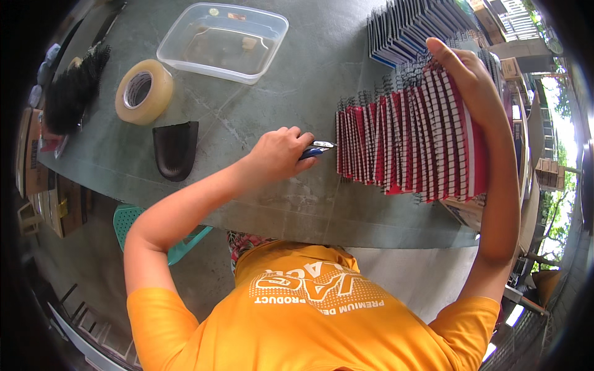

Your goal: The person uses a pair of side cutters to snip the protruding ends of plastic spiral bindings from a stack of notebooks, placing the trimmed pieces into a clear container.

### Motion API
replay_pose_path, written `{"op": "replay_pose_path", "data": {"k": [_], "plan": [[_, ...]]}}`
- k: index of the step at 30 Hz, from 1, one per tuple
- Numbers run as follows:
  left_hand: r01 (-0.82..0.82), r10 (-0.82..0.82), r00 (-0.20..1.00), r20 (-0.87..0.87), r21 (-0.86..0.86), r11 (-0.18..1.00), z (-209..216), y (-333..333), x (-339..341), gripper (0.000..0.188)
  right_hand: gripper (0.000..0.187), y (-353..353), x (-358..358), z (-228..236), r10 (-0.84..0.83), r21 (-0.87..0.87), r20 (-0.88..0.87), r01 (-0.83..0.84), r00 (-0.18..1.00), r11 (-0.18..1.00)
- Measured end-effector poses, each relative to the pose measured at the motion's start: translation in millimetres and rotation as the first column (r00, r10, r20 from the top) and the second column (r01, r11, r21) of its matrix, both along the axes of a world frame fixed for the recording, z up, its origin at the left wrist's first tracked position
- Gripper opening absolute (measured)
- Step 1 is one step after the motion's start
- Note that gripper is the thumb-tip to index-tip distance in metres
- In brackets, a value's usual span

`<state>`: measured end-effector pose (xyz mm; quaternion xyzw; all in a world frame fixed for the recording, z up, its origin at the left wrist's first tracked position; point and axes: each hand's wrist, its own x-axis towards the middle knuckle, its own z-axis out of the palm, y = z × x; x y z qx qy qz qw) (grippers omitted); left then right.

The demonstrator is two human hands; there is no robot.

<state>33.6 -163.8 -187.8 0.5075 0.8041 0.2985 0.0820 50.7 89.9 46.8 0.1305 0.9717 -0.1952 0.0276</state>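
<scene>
My left hand [279, 154] is closed around small blue-handled pliers [317, 150], their metal tip pointing right at the near-left end of a long row of red spiral notebooks [402, 142]. The notebooks stand packed side by side, with black wire coils along their edges. At the far right end of this row, my right hand [467, 74] holds the notebooks, thumb up and pointing left. Its other fingers are largely hidden behind the hand and the row. Whether the plier jaws touch a coil, I cannot tell.
Behind the red row stands a stack of blue-black spiral notebooks [414, 31]. A clear plastic tub [179, 59], a roll of tape [158, 93] and a black curved pouch-like piece [176, 151] lie left on the grey table [247, 210]. A black bristly bundle [74, 93] sits far left.
</scene>
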Motion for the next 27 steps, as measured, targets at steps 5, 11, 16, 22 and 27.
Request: {"op": "replay_pose_path", "data": {"k": [5, 11, 16, 22, 27], "plan": [[0.061, -0.076, 0.987, -0.143, -0.107, 0.992, -9, 1, 21, 0.04, 0.065, -1, 2, 2, 0.024, -0.093, -0.036, -0.027, 0.999, 0.995], [0.24, -0.265, 0.914, -0.306, -0.119, 0.963, 6, 11, 14, 0.046, 0.067, -7, 3, 2, 0.018, -0.004, -0.018, -0.018, 1.0, 1.0], [0.2, -0.252, 0.908, -0.335, -0.182, 0.963, 13, 15, 3, 0.05, 0.069, 0, 0, -2, -0.008, -0.002, -0.015, 0.008, 1.0, 1.0], [0.257, -0.3, 0.915, -0.269, -0.186, 0.948, 15, 17, -3, 0.046, 0.066, -6, 4, 3, -0.025, -0.069, -0.036, 0.022, 0.999, 0.997], [0.278, -0.312, 0.895, -0.318, -0.148, 0.949, 15, 20, 10, 0.044, 0.063, -3, 9, -5, -0.046, -0.182, -0.074, 0.032, 0.996, 0.983]]}}
